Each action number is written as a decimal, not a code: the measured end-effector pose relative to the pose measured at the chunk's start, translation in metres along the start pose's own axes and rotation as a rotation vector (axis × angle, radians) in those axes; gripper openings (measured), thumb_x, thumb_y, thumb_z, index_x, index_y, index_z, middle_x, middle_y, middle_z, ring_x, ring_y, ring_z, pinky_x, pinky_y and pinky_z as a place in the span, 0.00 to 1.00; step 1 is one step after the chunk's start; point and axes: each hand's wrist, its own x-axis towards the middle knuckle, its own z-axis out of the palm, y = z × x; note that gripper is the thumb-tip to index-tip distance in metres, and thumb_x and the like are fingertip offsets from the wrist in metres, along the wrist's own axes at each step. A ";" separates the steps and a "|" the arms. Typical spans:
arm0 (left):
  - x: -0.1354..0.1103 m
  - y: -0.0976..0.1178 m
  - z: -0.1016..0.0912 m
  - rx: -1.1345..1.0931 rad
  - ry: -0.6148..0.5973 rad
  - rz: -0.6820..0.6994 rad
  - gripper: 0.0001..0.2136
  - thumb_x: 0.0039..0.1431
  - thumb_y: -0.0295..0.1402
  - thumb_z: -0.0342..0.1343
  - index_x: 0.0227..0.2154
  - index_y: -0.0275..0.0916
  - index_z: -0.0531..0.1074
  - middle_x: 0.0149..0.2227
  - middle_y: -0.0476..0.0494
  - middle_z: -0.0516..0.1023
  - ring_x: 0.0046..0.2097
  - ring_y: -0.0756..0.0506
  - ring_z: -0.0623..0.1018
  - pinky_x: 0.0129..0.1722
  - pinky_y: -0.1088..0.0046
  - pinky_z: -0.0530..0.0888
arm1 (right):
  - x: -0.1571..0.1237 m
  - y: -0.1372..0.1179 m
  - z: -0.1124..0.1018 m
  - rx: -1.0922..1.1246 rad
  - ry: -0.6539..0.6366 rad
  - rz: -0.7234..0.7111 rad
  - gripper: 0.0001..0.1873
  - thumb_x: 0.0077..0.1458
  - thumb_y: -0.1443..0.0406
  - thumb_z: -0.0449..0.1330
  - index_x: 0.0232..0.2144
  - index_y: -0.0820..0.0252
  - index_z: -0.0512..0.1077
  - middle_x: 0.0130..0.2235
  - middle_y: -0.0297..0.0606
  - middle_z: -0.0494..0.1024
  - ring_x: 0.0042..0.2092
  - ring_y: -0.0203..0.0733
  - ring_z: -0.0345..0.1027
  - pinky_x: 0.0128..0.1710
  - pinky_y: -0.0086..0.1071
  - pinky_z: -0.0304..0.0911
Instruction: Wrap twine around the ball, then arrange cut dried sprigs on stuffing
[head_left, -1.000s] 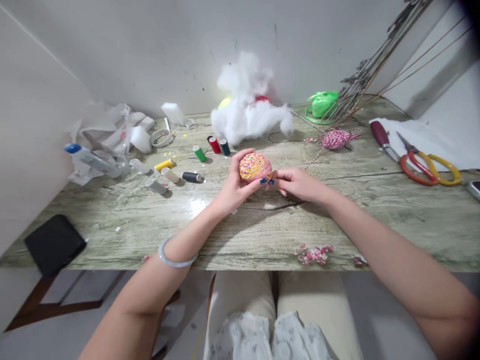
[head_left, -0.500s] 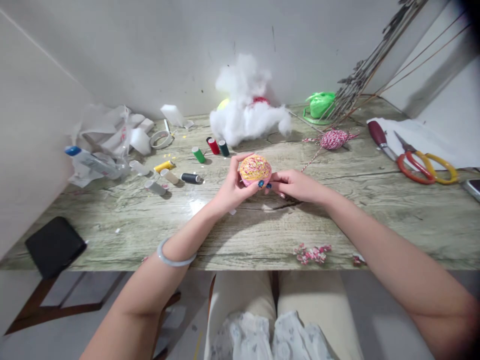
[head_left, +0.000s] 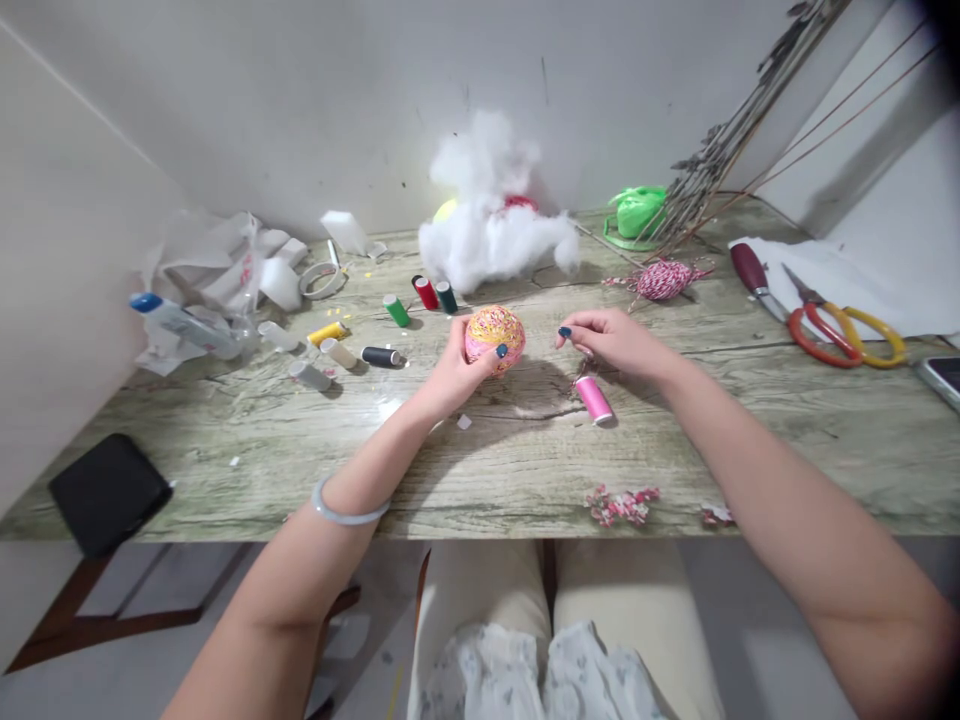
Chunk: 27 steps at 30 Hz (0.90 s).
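Cupping a thread-wound ball (head_left: 495, 335) in my left hand (head_left: 454, 375), fingers curled round its near side and thumb across its front, I hold it just above the tabletop (head_left: 225, 440). My right hand (head_left: 615, 342) hovers just beside it, fingertips drawn together; whether they pinch a thread I cannot tell. A pink spool (head_left: 594, 399) lies on the tabletop below that hand, with white stuffing (head_left: 491, 235) behind.

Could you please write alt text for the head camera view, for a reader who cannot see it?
The left hand holds a pink-and-yellow thread-wound ball over a wooden table, while the right hand hovers beside it above a pink spool. White stuffing and scissors lie beyond.
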 end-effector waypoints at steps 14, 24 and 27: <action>0.000 0.009 -0.001 0.045 0.008 -0.031 0.28 0.50 0.46 0.65 0.49 0.37 0.65 0.51 0.37 0.74 0.52 0.40 0.74 0.53 0.61 0.72 | 0.004 0.016 -0.005 0.049 0.194 0.067 0.20 0.57 0.49 0.57 0.32 0.61 0.73 0.20 0.26 0.58 0.21 0.30 0.45 0.23 0.29 0.41; 0.005 0.010 0.001 -0.265 -0.021 -0.165 0.25 0.60 0.48 0.54 0.57 0.53 0.54 0.54 0.41 0.72 0.38 0.42 0.82 0.28 0.70 0.76 | 0.006 0.014 -0.003 0.015 0.211 0.050 0.20 0.57 0.49 0.56 0.31 0.61 0.73 0.21 0.28 0.60 0.21 0.30 0.48 0.22 0.29 0.42; 0.006 0.010 -0.001 -0.270 -0.027 -0.207 0.25 0.60 0.49 0.53 0.57 0.53 0.53 0.49 0.41 0.75 0.34 0.44 0.82 0.22 0.75 0.73 | 0.005 0.014 -0.002 0.017 0.219 0.069 0.19 0.58 0.50 0.56 0.31 0.60 0.72 0.20 0.27 0.59 0.20 0.30 0.48 0.22 0.29 0.43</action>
